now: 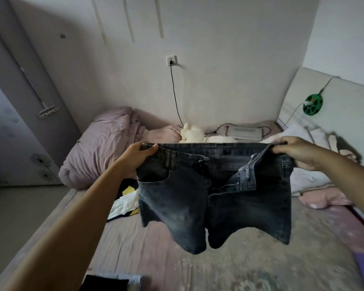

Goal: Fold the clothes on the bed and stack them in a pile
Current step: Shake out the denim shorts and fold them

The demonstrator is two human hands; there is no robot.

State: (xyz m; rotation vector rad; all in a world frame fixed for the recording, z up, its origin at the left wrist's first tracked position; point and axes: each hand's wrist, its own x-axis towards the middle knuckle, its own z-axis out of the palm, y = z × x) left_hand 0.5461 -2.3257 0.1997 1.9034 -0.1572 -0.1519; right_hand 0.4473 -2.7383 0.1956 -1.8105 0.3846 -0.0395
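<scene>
Below the fingers (153, 147) there's open sheet (156, 255) under the hanging denim shorts (214, 198). Past the left fingertips a crumpled clothes heap (125, 203) blocks the way, pink duvet (101, 148) behind it (plush toy (192, 134) further back too).

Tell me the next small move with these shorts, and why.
Probably bring the two hands together to fold them in half: the left hand and right hand hold the denim shorts spread by the waistband, fly open, hanging above the bed.

One denim shorts (214, 192), two hands, one pink duvet (99, 148), one plush toy (192, 134), one wall socket (171, 60).
</scene>
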